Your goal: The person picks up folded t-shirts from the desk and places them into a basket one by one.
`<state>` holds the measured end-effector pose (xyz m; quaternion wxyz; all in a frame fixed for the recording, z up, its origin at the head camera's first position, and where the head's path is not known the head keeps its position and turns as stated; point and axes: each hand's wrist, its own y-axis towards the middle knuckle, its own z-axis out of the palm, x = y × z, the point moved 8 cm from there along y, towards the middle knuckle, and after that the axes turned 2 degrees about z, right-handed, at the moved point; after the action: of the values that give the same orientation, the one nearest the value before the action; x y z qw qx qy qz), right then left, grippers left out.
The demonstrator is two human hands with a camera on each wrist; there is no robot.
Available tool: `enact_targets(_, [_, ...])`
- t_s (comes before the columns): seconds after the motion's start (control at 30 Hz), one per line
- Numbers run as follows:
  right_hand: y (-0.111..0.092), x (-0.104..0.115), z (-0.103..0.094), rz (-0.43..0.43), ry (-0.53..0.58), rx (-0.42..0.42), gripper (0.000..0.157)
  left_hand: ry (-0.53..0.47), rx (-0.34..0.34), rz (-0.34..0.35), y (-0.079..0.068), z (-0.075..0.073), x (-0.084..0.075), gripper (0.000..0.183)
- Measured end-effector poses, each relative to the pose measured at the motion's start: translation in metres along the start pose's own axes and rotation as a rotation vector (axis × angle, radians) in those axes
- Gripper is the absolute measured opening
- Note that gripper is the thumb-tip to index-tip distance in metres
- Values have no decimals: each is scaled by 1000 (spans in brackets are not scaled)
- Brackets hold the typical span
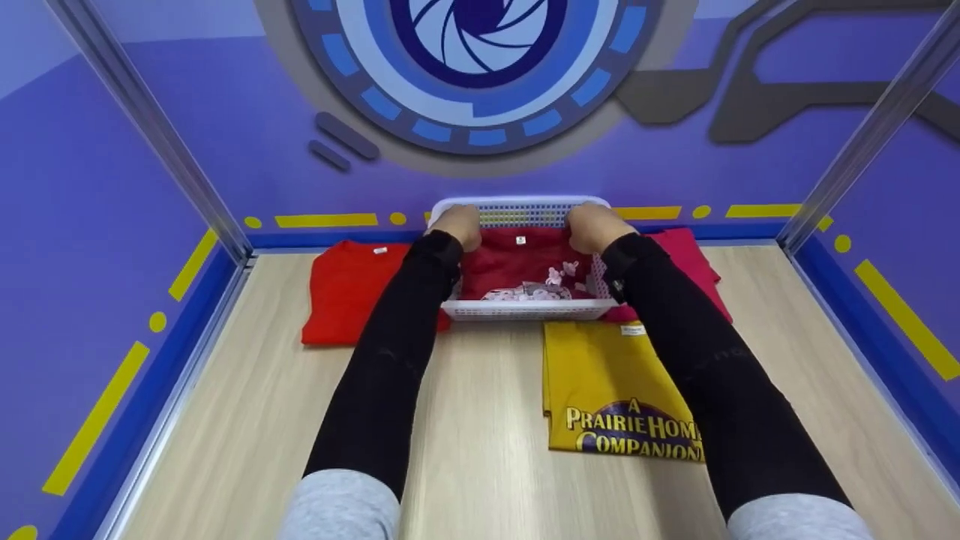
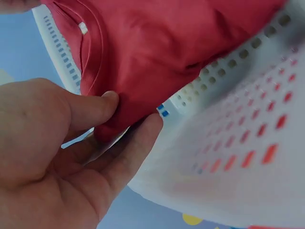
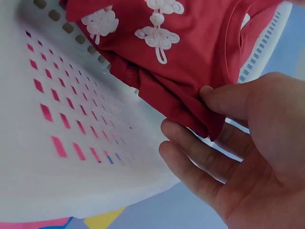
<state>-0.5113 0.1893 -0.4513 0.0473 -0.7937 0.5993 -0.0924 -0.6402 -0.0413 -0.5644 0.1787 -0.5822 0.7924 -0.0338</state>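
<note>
A dark red shirt with white floral trim lies inside a white perforated plastic basket at the back of the table. My left hand pinches the shirt's left corner between thumb and fingers; the left wrist view shows that hand by the neckline. On the other side, my right hand pinches the right corner. In the right wrist view, white knot-shaped decorations show on the cloth near the right hand. Both hands are within the basket's rim, near its far side.
Left of the basket lies a folded orange-red shirt. A pink shirt lies to the right, partly behind the right arm. In front is a folded yellow shirt with printed lettering. Printed panels wall the wooden table on three sides.
</note>
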Motion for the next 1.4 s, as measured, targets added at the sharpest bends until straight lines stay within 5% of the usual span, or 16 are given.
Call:
enact_targets(0.13, [3,0,-1,40,-24,-46,22,-45,-81,-25,-18,-9,-9,8])
enact_targets(0.33, [9,0,3,46,-7,-92,24,-53,-79,-79,-48,-19,-24,10])
enact_targets(0.63, [17,-1,9,45,33,-96,24,-73,-110,-72,-40,-14,-18,30])
enact_targets(0.87, [18,-6,10,24,53,-109,25,-119,-157,-81,-40,-12,-16,21])
enact_targets(1.1, [18,-8,13,29,45,-98,28,-125,-119,-96,-45,-12,-20,16])
enact_targets(1.27, [18,-8,10,40,-28,-41,30,-81,-113,-78,-23,-9,-9,11])
enact_targets(1.4, [13,-8,5,41,-3,-29,23,-42,-88,-56,-60,-35,-28,9])
